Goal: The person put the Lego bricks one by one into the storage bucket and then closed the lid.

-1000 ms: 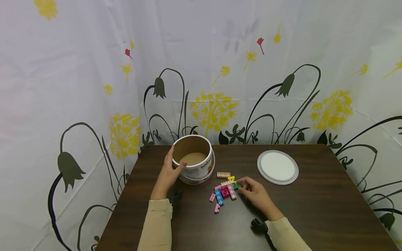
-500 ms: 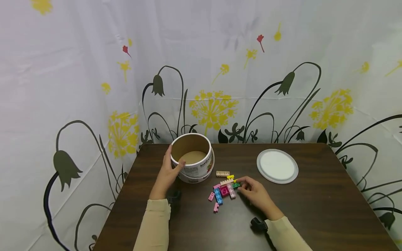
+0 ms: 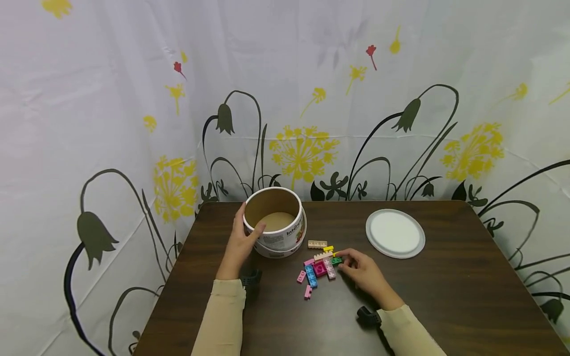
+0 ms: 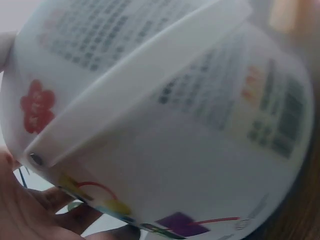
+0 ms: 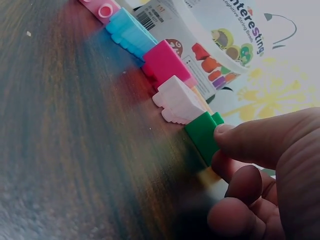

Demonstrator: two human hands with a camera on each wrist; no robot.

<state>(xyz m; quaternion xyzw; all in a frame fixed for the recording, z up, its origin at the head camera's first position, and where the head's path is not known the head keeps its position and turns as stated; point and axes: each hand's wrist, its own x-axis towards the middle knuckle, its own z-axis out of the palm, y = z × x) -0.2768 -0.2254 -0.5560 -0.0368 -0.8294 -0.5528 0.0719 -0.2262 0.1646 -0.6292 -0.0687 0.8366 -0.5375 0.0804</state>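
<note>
On the brown tabletop (image 3: 467,277), near its far edge, I can see a white bucket (image 3: 278,242) with words on its side. From far away, through my cameras, some parts are hard to see. The left wrist view is foggy and the bucket fills most of it, so I can't read the small print there. Some of my left fingers hide behind the bucket. Both sleeves, the left sleeve (image 3: 220,316) and the right sleeve (image 3: 409,331), are cut off at the bottom of the head view. My right thumb covers one end of the green brick (image 3: 336,260).

My left grip (image 3: 238,244) is spread wide around the left side of the bucket, with the thumb on the rim.

My right grip (image 3: 361,271) is nearly closed, with the thumb and a finger pinching the green brick. That brick is at the right side of the pile, just beside the light pink brick (image 3: 329,269). Next come the bright pink brick (image 3: 319,269) and the blue brick (image 3: 310,276). A tan brick (image 3: 317,244) lies at the back, near the bucket. A flat white lid (image 3: 395,233) rests well apart, off to the right.
</note>
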